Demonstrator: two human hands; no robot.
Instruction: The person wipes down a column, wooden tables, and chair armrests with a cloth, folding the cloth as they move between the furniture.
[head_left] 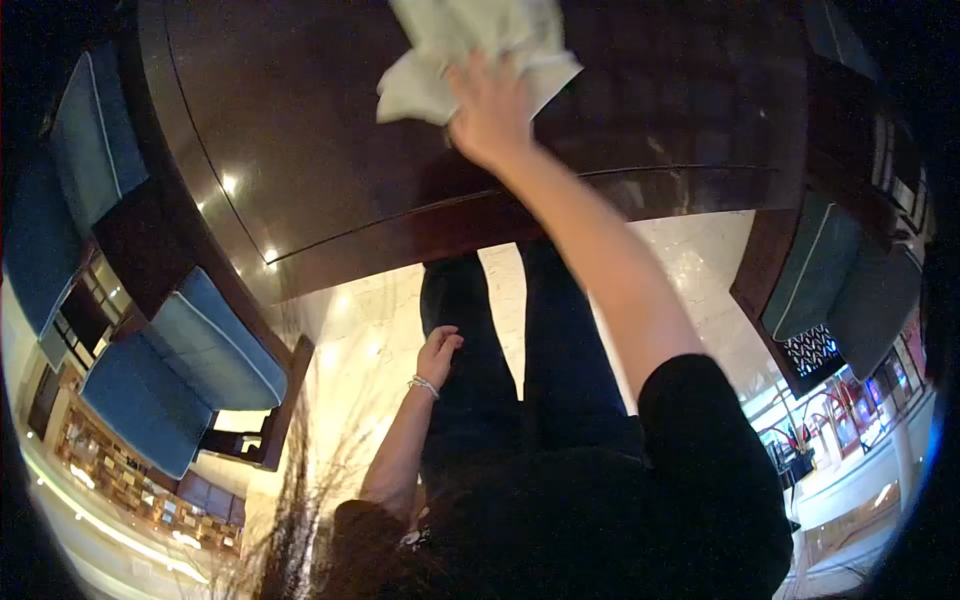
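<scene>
My right hand [492,115] reaches far out over the dark wooden table [300,130] and lies on a pale cloth [475,35]. Its fingers press into the rumpled cloth, which rests on the tabletop; the hand is slightly blurred. The cloth's far end runs out of the top of the view. My left hand [438,352] hangs low in front of my thigh, short of the table's near edge. Its fingers are loosely bent and hold nothing. A bracelet [424,384] circles the left wrist.
Blue upholstered chairs [180,370] with dark wooden frames stand along the left side. Another padded chair [825,270] is to the right of the table. Light glossy floor [350,320] shows around my legs. Bright shelving or display lights appear at the lower left.
</scene>
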